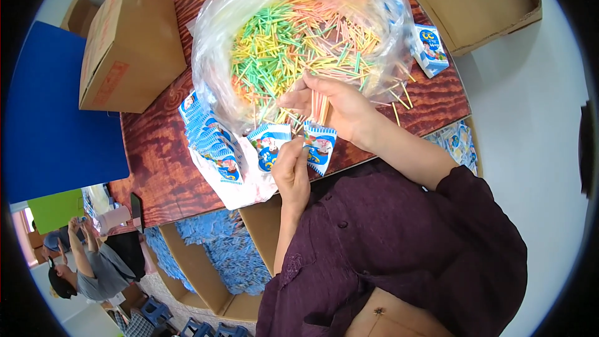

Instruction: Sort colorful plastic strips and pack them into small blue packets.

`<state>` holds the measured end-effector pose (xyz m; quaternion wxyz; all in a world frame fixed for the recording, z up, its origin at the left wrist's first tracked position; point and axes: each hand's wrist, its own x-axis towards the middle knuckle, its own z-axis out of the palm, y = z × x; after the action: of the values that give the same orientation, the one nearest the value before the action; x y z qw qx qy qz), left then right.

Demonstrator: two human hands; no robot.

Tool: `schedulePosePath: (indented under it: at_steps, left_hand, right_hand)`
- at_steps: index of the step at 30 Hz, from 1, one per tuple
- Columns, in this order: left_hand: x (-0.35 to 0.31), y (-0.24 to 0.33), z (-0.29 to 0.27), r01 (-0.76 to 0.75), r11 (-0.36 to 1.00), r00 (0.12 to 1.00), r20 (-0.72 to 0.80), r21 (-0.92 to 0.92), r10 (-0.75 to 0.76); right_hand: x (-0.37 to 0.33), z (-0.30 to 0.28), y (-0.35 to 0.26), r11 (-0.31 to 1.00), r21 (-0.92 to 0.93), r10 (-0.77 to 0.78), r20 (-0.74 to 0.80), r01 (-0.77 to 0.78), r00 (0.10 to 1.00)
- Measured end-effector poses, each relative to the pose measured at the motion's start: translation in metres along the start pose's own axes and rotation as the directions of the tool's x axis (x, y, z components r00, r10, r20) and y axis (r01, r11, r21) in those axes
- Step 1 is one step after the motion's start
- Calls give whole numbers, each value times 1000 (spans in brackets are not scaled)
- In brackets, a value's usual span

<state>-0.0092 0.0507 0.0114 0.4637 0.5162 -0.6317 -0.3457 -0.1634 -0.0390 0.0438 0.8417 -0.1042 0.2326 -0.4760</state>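
Observation:
My left hand (pixel 291 173) pinches a small blue-and-white packet (pixel 322 145) by its left edge near the table's front. Just above its upper end, my right hand (pixel 350 109) is closed around a small bundle of pink and pale yellow sticks (pixel 320 106). The bundle's lower ends meet the packet's top; how far inside they reach is hidden. Beside my left hand lies another packet (pixel 267 143) of the same kind. Beyond my hands, a large clear plastic bag (pixel 209 56) lies wide open, full of loose green, yellow, pink and orange sticks (pixel 281 43).
Overlapping packets (pixel 209 140) lie left of the bag on white plastic (pixel 249 190). Another packet (pixel 430 50) and stray sticks (pixel 405 95) lie right. Cardboard boxes (pixel 140 43) stand around the table (pixel 168 196); boxes below hold many packets (pixel 218 246). Another person (pixel 103 271) sits far left.

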Motion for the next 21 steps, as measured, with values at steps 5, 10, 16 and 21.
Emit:
schedulePosePath:
  at_steps: [5,10,16,21]
  left_hand:
    - [-1,-4,0,-140,984,990,-10,107,142]
    - [0,-4,0,-97,989,994,-41,111,102]
    - [1,0,3,-96,990,991,-87,105,106]
    - [1,-3,6,-147,979,980,-111,141,163]
  right_hand:
    - [-5,4,2,999,37,6,-31,-5,999]
    - [-5,3,3,998,-32,-60,-30,59,998]
    - [-11,-4,15,866,-355,-371,13,351,928]
    - [-19,2,25,848,-420,-357,-5,322,934]
